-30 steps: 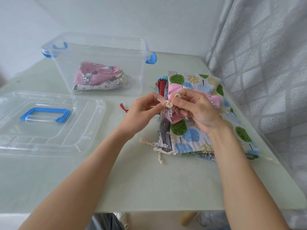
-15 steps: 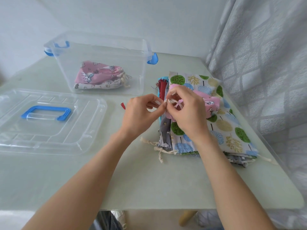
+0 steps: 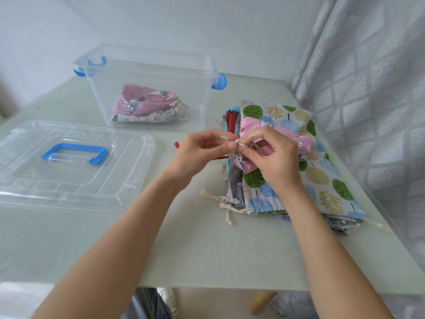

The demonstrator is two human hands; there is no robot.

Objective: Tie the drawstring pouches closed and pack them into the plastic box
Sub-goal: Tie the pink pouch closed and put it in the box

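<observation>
A pink drawstring pouch (image 3: 296, 140) lies across a pile of flat pouches (image 3: 322, 173), topped by one with a tree print. My left hand (image 3: 200, 150) and my right hand (image 3: 273, 157) meet over its gathered mouth, and each pinches the cream drawstring (image 3: 240, 143) between thumb and fingertips. The clear plastic box (image 3: 207, 65) with blue latches stands behind, open. Inside it lie a pink unicorn pouch (image 3: 142, 102) and a pale pouch (image 3: 147, 117) beneath it, both tied.
The box's clear lid (image 3: 128, 180) with a blue handle lies flat at the left. A grey curtain (image 3: 372, 77) hangs along the table's right edge. Loose cream cords (image 3: 226, 204) trail from the pile's near end. Red ribbon (image 3: 177, 145) shows beside my left hand.
My hands have kept working the cord at the pink pouch's mouth. The right hand dropped lower onto the pouch, and the pouch's body settled flatter on the pile.
</observation>
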